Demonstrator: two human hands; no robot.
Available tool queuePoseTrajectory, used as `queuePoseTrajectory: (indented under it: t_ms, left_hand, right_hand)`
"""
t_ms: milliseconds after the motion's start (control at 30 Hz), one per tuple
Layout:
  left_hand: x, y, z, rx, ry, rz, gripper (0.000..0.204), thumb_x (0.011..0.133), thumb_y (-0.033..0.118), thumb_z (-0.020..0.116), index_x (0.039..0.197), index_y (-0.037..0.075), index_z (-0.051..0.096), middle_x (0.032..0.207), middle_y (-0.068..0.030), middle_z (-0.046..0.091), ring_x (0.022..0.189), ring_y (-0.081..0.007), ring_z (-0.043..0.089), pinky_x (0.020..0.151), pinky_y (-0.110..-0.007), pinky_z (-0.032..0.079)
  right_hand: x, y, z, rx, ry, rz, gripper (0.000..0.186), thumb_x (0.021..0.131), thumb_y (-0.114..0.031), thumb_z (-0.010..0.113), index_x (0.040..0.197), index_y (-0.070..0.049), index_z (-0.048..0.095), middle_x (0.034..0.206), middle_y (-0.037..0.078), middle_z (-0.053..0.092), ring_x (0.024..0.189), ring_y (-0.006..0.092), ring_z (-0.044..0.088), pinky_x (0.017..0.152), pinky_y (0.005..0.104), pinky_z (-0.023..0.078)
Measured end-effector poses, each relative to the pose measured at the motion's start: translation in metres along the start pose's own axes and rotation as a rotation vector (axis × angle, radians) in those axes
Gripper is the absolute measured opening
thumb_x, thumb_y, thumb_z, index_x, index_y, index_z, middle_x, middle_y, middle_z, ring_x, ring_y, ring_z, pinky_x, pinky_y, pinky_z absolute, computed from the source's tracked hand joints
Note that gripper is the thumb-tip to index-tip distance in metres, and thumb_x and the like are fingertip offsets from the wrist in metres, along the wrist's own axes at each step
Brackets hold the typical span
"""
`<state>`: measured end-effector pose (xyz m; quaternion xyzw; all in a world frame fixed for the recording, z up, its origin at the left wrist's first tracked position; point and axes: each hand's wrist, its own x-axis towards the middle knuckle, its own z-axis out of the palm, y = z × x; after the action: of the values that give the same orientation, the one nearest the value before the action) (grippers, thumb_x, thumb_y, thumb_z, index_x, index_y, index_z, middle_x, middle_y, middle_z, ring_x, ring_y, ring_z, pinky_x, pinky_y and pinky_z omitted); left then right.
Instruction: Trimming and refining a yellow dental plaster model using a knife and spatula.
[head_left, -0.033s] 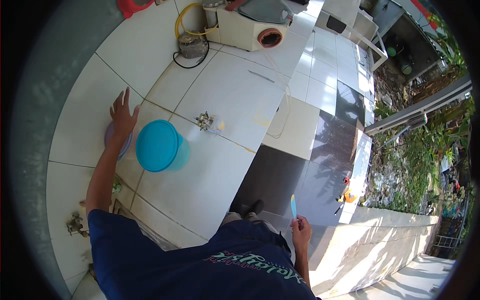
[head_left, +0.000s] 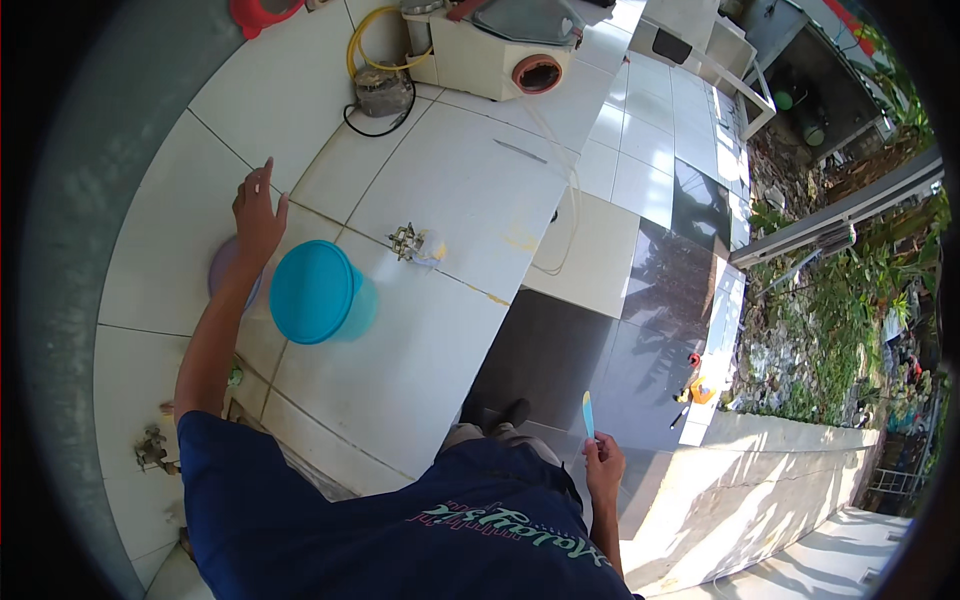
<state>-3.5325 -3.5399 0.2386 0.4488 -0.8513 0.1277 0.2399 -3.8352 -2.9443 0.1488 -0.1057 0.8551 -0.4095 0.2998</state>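
Note:
My left hand (head_left: 258,215) is open, fingers loosely extended, reaching over the tiled counter (head_left: 430,350) beside a purple container (head_left: 222,275), which my forearm partly hides. Whether the hand touches the tiles is unclear. A translucent tub with a turquoise lid (head_left: 311,288) stands to its right. A small metal fitting (head_left: 406,243) with pale material beside it lies farther right on the counter. My right hand (head_left: 603,462), low at the right, is closed on a slim light-blue knife (head_left: 588,415) with a yellowish part, held upright beside my body.
A cream machine (head_left: 485,65), a stone-like pump (head_left: 383,92) with hoses and a red item (head_left: 262,15) are at the back. Metal fittings (head_left: 155,455) sit at left. Tools (head_left: 700,390) lie on the floor's right edge, near a low wall (head_left: 745,460) and plants.
My left hand has moved slightly up and to the right, away from the purple container, its fingers shifting a little. My right hand with the knife has barely moved.

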Motion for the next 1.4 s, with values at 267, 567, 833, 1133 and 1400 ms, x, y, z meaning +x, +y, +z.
queuePoseTrajectory:
  t_ms: [267,567,833,1133,1400]
  left_hand:
    - [0.1,0.294,0.177,-0.307,-0.378,0.53,0.036,0.087,0.002,0.054,0.123,0.002,0.056,0.123,-0.0147,0.06,0.109,-0.033,0.058,0.09,-0.043,0.049]
    - [0.129,0.372,0.248,0.041,-0.463,0.498,0.028,0.089,0.003,0.054,0.117,0.002,0.057,0.111,-0.0157,0.06,0.104,-0.0348,0.058,0.089,-0.043,0.05]
    - [0.1,0.403,0.225,0.12,-0.377,-0.01,0.018,0.097,0.013,0.043,0.111,0.002,0.047,0.105,-0.0239,0.06,0.093,-0.042,0.064,0.081,-0.052,0.053]
    - [0.025,0.453,0.222,-0.35,-0.771,-0.291,0.028,0.099,0.025,0.045,0.116,0.002,0.044,0.116,-0.0209,0.06,0.107,-0.0402,0.059,0.085,-0.045,0.051]
    - [-0.087,0.911,0.344,0.019,-1.071,0.512,0.013,0.097,0.015,0.044,0.105,0.005,0.047,0.082,-0.0253,0.062,0.079,-0.0466,0.061,0.069,-0.055,0.043]
  right_hand:
    - [0.025,0.012,-0.054,0.014,0.109,0.07,0.023,0.089,-0.017,0.064,0.105,0.0,0.067,0.076,0.01,0.068,0.066,0.0129,0.062,0.062,0.0285,0.047]
    - [0.064,0.06,-0.16,0.172,0.393,0.258,0.028,0.088,-0.022,0.066,0.106,0.0,0.066,0.078,0.012,0.066,0.069,0.0182,0.061,0.066,0.0332,0.047]
    - [0.138,-0.05,-0.336,1.134,0.205,0.249,0.031,0.099,-0.013,0.05,0.127,0.001,0.044,0.086,0.003,0.052,0.059,0.0071,0.047,0.049,0.0196,0.039]
    - [0.254,-0.088,-0.525,1.246,0.027,0.065,0.052,0.096,-0.019,0.058,0.137,0.004,0.035,0.099,0.009,0.053,0.07,0.0073,0.054,0.051,0.0199,0.042]
    - [0.346,0.131,-0.624,0.978,0.356,0.382,0.055,0.095,-0.019,0.061,0.137,0.006,0.037,0.1,0.01,0.054,0.067,0.0062,0.055,0.047,0.0197,0.042]
